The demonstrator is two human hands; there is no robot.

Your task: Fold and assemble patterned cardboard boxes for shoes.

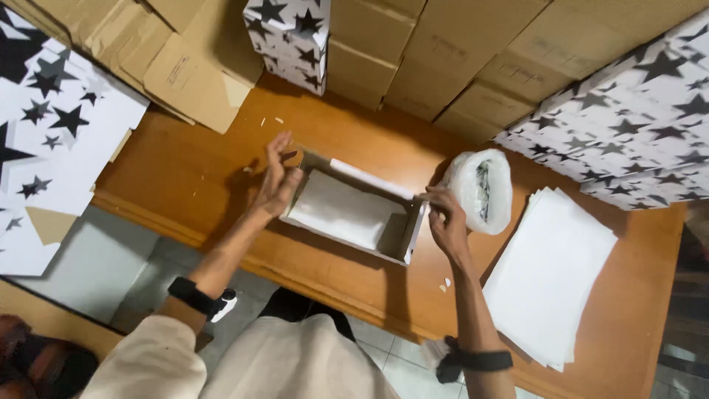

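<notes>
Both hands steady an open cardboard box (pixel 351 214) on the wooden table (pixel 185 174).

I see the left hand (pixel 277 181), fingers straight and held together, flat against the box's left end wall, while the right hand (pixel 445 222) pinches the right wall's top edge between thumb and fingers, so the shallow, grey-lined tray stays square between them (its inside looks matte, with a white strip along the far rim). Just beside the right hand sits a crinkled clear plastic bag (pixel 484 188), near a smooth stack of white sheets (pixel 550 273). Star-printed boxes (pixel 635 125) and plain brown cartons (pixel 436 52) crowd the far edge.
</notes>
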